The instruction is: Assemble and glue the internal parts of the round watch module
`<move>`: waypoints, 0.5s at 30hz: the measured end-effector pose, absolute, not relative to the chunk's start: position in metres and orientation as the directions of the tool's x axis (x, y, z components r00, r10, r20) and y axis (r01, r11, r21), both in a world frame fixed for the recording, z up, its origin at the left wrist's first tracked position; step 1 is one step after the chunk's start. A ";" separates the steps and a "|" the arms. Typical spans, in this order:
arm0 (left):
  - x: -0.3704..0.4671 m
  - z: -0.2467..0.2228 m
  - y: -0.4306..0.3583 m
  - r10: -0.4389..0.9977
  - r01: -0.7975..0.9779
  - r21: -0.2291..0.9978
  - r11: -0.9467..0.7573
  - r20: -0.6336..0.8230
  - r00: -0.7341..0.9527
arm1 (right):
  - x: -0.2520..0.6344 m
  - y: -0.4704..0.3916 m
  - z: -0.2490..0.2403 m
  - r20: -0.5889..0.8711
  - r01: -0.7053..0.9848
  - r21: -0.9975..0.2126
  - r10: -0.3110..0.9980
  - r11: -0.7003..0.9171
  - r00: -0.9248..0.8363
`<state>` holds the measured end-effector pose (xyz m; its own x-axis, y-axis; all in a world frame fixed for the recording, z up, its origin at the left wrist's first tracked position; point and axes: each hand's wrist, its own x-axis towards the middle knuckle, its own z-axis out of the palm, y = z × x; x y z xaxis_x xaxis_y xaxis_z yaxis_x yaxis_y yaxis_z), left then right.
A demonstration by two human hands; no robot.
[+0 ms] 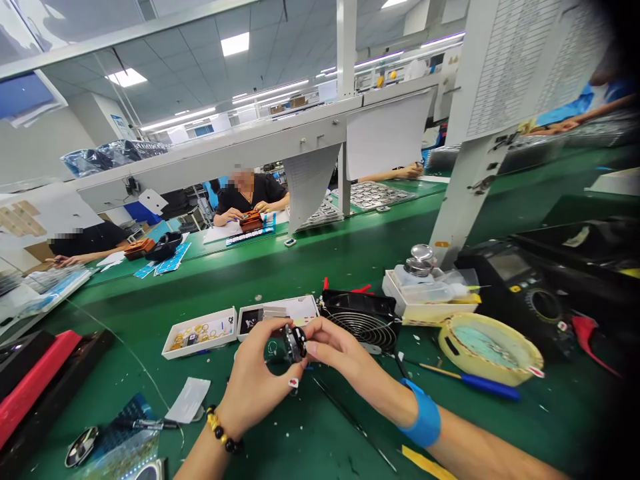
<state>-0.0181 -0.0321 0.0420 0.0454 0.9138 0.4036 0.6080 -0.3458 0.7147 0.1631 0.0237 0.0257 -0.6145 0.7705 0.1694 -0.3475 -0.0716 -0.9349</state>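
Note:
Above the green bench I hold a small round black-and-silver watch case [294, 343], turned nearly edge-on. My left hand [260, 377] curves around its left side, thumb and forefinger closed on it. The fingertips of my right hand [337, 350] pinch its right edge. What lies on its far face is hidden. Under my hands, a pair of thin dark tweezers [350, 417] rests on the bench. Just beyond them are a white tray of yellow rings [173, 350] and a second white tray [305, 307].
A black fan [361, 317] stands beyond my right hand. Farther right are a yellow round dish [525, 357], a blue-handled screwdriver [490, 387] and a white box [420, 313]. A round watch part [81, 447] lies lower left. Across the bench sits a co-worker [255, 193].

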 end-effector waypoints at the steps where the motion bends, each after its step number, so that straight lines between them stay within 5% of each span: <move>1: -0.018 0.042 -0.032 0.915 0.606 0.717 -0.346 0.402 0.046 | 0.163 0.024 0.026 0.165 -0.343 -0.937 0.771 -0.072 -0.615; 15: -0.020 0.044 -0.031 0.912 0.587 0.725 -0.360 0.407 0.056 | 0.162 0.026 0.016 0.198 -0.416 -0.902 0.745 -0.115 -0.636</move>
<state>-0.0199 -0.0314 0.0440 0.0561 0.9117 0.4071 0.5868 -0.3600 0.7253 0.1617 0.0262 0.0161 -0.6364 0.7455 0.1983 -0.4157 -0.1148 -0.9022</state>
